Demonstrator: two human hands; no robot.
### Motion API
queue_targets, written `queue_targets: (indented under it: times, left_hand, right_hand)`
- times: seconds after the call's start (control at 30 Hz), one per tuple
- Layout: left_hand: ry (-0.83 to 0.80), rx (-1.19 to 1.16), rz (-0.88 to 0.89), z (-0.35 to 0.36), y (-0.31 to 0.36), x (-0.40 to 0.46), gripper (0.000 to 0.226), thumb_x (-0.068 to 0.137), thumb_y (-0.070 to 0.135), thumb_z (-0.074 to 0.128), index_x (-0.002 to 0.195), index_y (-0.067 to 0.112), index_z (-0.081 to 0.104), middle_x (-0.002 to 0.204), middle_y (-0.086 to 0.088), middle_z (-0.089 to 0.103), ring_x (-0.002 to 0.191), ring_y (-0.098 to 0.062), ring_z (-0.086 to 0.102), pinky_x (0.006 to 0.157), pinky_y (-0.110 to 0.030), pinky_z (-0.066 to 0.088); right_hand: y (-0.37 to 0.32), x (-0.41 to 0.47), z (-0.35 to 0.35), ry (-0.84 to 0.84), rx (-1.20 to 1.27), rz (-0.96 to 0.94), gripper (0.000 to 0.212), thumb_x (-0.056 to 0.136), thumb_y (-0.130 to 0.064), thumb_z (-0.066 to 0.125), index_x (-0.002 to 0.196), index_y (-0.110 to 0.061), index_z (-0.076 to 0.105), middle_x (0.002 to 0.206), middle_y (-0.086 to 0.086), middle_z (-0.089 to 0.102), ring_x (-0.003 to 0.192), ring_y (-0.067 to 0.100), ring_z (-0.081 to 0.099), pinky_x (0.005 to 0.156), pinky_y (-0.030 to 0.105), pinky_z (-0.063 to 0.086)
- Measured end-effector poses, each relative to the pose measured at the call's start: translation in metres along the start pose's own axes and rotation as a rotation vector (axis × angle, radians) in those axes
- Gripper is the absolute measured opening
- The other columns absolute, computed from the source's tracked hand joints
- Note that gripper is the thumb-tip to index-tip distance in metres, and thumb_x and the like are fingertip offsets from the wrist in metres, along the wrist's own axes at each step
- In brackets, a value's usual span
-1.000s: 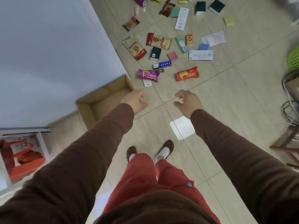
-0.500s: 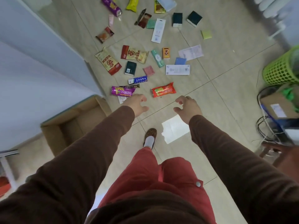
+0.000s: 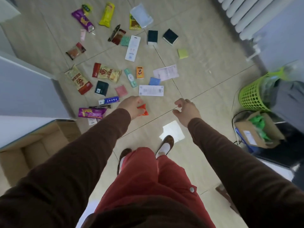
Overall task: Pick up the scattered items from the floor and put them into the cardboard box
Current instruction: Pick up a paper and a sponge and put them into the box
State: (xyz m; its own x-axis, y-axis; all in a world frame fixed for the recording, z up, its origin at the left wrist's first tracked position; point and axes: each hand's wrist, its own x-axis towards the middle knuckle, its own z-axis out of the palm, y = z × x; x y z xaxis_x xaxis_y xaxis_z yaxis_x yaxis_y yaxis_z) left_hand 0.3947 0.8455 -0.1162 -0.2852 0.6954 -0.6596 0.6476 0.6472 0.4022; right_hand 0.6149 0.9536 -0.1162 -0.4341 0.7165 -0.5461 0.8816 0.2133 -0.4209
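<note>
left hand (image 3: 131, 105): reaching down over the red snack packet (image 3: 143, 110); fingers curled at the packet's top edge — cannot tell whether it grips or only covers it
right hand (image 3: 186, 109): above bare floor, fingers loosely curled, nothing in it
red snack packet: on the floor, mostly hidden by the left hand, only its right end shows
cardboard box (image 3: 41, 145): open, at the left beside a white cabinet (image 3: 24, 89); inside looks bare as far as visible
floor (image 3: 205, 46): beige tiles with dark grout lines
scattered items: purple wrapper (image 3: 91, 112) and blue-white tube box (image 3: 109, 100) just left of the left hand; white label card (image 3: 151, 90) just beyond it; two red-yellow chip bags (image 3: 107, 73), dark small box (image 3: 101, 88), pink sachet (image 3: 121, 91), teal tube (image 3: 130, 78), orange small box (image 3: 140, 72), receipt (image 3: 166, 72) farther out; yellow packet (image 3: 107, 16), two black-and-white blocks (image 3: 153, 37), long white card (image 3: 133, 48), green pad (image 3: 183, 53) farthest
white paper (image 3: 173, 131): on the floor near the right shoe (image 3: 167, 143)
clothing: brown sleeves, red trousers — person standing
right side: green mesh basket (image 3: 253, 94), small open carton (image 3: 256, 130) with green contents, radiator (image 3: 246, 15) at top
</note>
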Motion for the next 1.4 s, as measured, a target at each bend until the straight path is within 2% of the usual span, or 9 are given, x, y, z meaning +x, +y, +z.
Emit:
queue_targets:
  times: [0.1,0.2,0.43,0.53,0.83,1.0,1.13,1.27,1.4]
  left_hand:
    - [0.012,-0.030,-0.042,-0.008,0.038,0.031,0.039,0.093,0.028,0.065,0.129,0.014,0.059,0.130,-0.008,0.062,0.114,-0.027,0.060,0.088,-0.033,0.047]
    - [0.050,-0.111,-0.076,-0.020,0.060,0.070,0.045,0.089,0.032,0.071,0.130,0.018,0.059,0.131,-0.004,0.062,0.114,-0.024,0.061,0.090,-0.030,0.046]
    - [0.072,-0.187,-0.126,-0.057,0.106,0.175,0.047,0.089,0.029,0.072,0.131,0.014,0.057,0.131,-0.008,0.061,0.117,-0.028,0.059,0.100,-0.036,0.045]
    - [0.067,-0.225,-0.141,-0.072,0.126,0.220,0.049,0.088,0.027,0.073,0.132,0.012,0.057,0.132,-0.009,0.060,0.118,-0.027,0.058,0.094,-0.029,0.041]
    - [0.107,-0.308,-0.250,-0.096,0.176,0.342,0.047,0.083,0.025,0.077,0.126,0.015,0.059,0.126,-0.008,0.061,0.112,-0.027,0.059,0.094,-0.033,0.045]
    - [0.096,-0.359,-0.396,-0.075,0.185,0.402,0.049,0.083,0.025,0.078,0.127,0.017,0.058,0.126,-0.008,0.060,0.113,-0.027,0.058,0.096,-0.036,0.047]
    - [0.063,-0.344,-0.457,-0.039,0.183,0.465,0.062,0.082,0.027,0.078,0.137,0.021,0.050,0.133,-0.005,0.056,0.121,-0.025,0.054,0.101,-0.040,0.045]
    - [-0.005,-0.283,-0.460,0.009,0.158,0.536,0.078,0.081,0.027,0.079,0.148,0.022,0.039,0.140,-0.005,0.050,0.129,-0.026,0.049,0.104,-0.043,0.044]
    - [-0.061,-0.145,-0.442,0.068,0.115,0.614,0.080,0.080,0.029,0.079,0.148,0.020,0.037,0.142,-0.006,0.047,0.129,-0.028,0.046,0.105,-0.045,0.043]
  right_hand:
    - [0.014,0.046,-0.043,-0.006,-0.024,-0.034,0.033,0.092,-0.022,0.065,0.124,-0.013,0.061,0.117,0.009,0.063,0.107,0.031,0.059,0.092,0.035,0.047]
    - [0.019,0.097,-0.077,-0.027,-0.042,-0.062,0.034,0.092,-0.023,0.065,0.124,-0.014,0.061,0.118,0.009,0.062,0.107,0.030,0.059,0.092,0.035,0.048]
    - [0.015,0.223,-0.143,-0.072,-0.076,-0.102,0.033,0.090,-0.024,0.064,0.122,-0.015,0.061,0.118,0.008,0.062,0.107,0.030,0.060,0.096,0.040,0.049]
    - [0.015,0.275,-0.170,-0.094,-0.082,-0.107,0.033,0.091,-0.024,0.064,0.123,-0.017,0.061,0.118,0.006,0.062,0.107,0.028,0.061,0.096,0.041,0.049]
    - [0.036,0.437,-0.227,-0.193,-0.126,-0.126,0.035,0.092,-0.021,0.064,0.126,-0.014,0.058,0.118,0.004,0.063,0.108,0.026,0.062,0.094,0.037,0.049]
    - [0.058,0.539,-0.225,-0.329,-0.160,-0.124,0.040,0.093,-0.022,0.065,0.130,-0.011,0.055,0.123,0.008,0.064,0.114,0.028,0.061,0.095,0.031,0.043]
    - [0.084,0.629,-0.202,-0.428,-0.255,-0.124,0.044,0.092,-0.023,0.067,0.131,-0.009,0.054,0.128,0.012,0.063,0.118,0.030,0.060,0.098,0.032,0.043]
    - [0.110,0.710,-0.150,-0.439,-0.319,-0.099,0.047,0.092,-0.028,0.068,0.132,-0.010,0.052,0.131,0.013,0.062,0.120,0.031,0.060,0.100,0.038,0.045]
    - [0.142,0.781,-0.080,-0.422,-0.328,-0.006,0.052,0.094,-0.033,0.066,0.135,-0.007,0.049,0.136,0.014,0.059,0.124,0.034,0.058,0.101,0.039,0.045]
